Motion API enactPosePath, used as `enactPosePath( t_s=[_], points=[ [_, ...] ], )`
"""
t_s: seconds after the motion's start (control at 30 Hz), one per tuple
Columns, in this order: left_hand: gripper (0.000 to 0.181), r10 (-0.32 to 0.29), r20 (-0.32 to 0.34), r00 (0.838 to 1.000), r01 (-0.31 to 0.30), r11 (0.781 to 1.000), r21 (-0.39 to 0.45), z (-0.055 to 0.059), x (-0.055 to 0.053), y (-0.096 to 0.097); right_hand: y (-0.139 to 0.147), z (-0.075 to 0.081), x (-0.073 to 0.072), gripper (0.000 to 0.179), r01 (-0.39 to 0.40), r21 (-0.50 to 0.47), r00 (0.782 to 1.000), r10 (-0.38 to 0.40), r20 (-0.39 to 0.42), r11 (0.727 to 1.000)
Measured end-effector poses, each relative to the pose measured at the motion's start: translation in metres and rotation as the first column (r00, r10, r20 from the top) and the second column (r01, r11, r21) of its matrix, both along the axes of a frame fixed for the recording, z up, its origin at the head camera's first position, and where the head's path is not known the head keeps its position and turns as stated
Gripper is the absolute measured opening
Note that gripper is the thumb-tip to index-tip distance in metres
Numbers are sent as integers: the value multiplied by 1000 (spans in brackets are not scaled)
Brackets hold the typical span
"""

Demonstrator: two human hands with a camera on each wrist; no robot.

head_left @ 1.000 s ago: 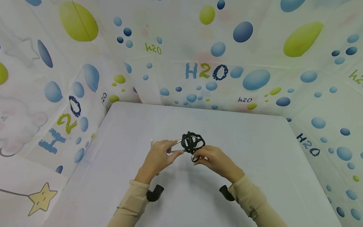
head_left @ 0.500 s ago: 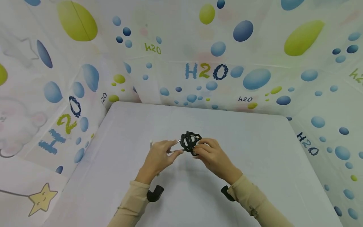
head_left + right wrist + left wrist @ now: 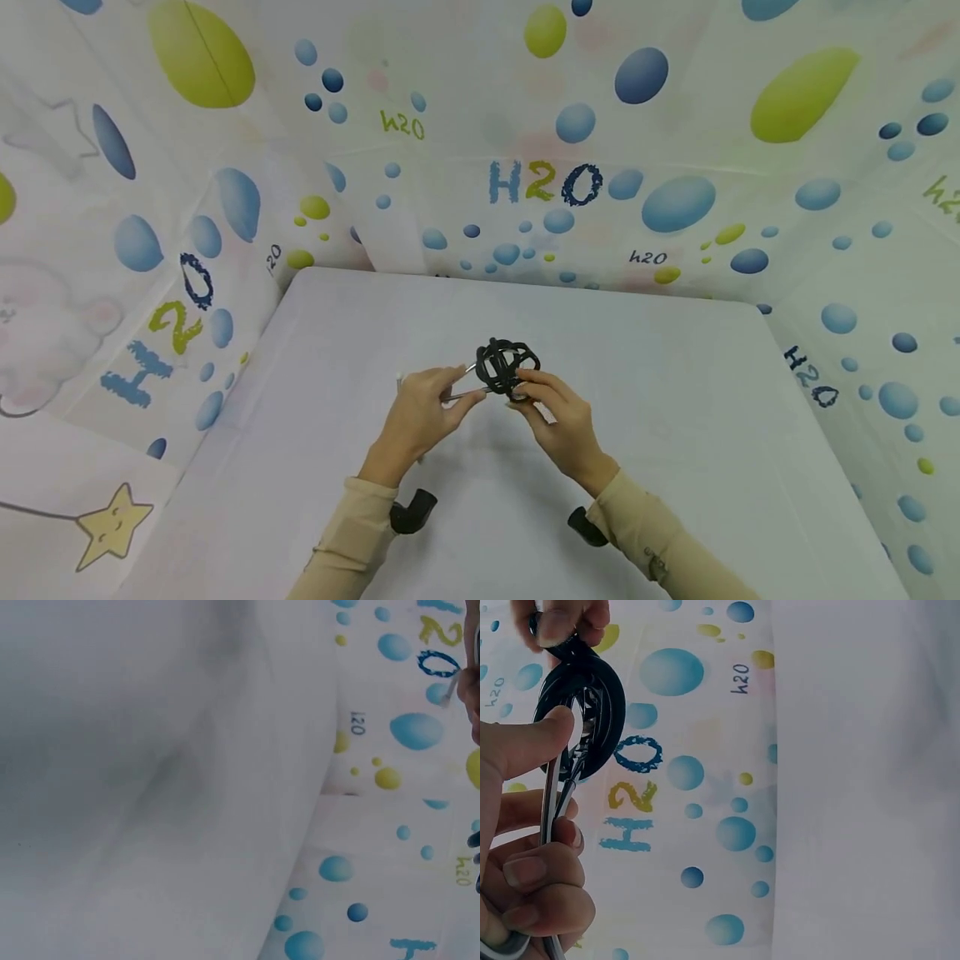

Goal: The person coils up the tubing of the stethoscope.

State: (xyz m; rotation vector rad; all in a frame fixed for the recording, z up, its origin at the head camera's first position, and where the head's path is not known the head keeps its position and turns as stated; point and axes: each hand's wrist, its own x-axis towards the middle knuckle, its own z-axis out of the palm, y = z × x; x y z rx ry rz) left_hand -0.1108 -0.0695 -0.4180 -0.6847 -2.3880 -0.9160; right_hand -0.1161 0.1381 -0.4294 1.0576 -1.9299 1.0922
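Note:
In the head view my left hand (image 3: pixel 425 414) grips a pair of thin metal rods (image 3: pixel 460 397) from the left. Around the rods' far end is a rounded bundle of black cord (image 3: pixel 495 367), raised above the table. My right hand (image 3: pixel 561 414) pinches the cord at the bundle's lower right, thumb below and fingers above. The left wrist view shows the black cord coil (image 3: pixel 613 705) encircling the metal rods (image 3: pixel 549 795). There my left thumb presses along a rod while the other fingers curl beneath. My right fingers (image 3: pixel 562 622) pinch the cord at the top.
A white-covered table (image 3: pixel 660 400) extends beneath both hands. Patterned sheeting (image 3: pixel 450 200) rises at its back and sides. Black wrist-worn pieces stick out below each forearm, the left one (image 3: pixel 412 512) and the right one (image 3: pixel 587 527).
My right hand goes from below the bundle up over its right side, then back slightly lower. The small loop hanging below is drawn up against the bundle. The left hand stays nearly still.

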Motion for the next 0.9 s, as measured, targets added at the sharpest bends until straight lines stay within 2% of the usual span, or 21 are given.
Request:
enactPosePath(
  t_s=[0.1, 0.27, 0.33, 0.57, 0.73, 0.9],
  points=[
    [38, -7, 5, 1000, 7, 1000, 18, 2, 0, 1, 4, 4, -1, 23, -28, -6, 999, 28, -20, 1000],
    [38, -13, 19, 1000, 12, 1000, 27, 3, 1, 2, 13, 15, -4, 28, -59, 178, 995, 73, -70, 982],
    [38, -16, 24, 1000, 15, 1000, 27, 4, 2, 2, 15, 18, -4, 28, -54, 216, 995, 70, -68, 975],
    [37, -5, 14, 1000, 5, 1000, 0, 1, 5, 2, 15, 19, -6, 28, -70, 157, 997, 73, -15, 985],
    [35, -8, 20, 1000, 8, 1000, 0, -5, 8, 3, 17, 24, -8, 22, -108, 193, 991, 90, 102, 975],
    [37, 11, -13, 1000, -11, 1000, 10, -8, 9, 5, 17, 34, -11, 24, -163, 200, 963, 112, 244, 966]
  ],
)
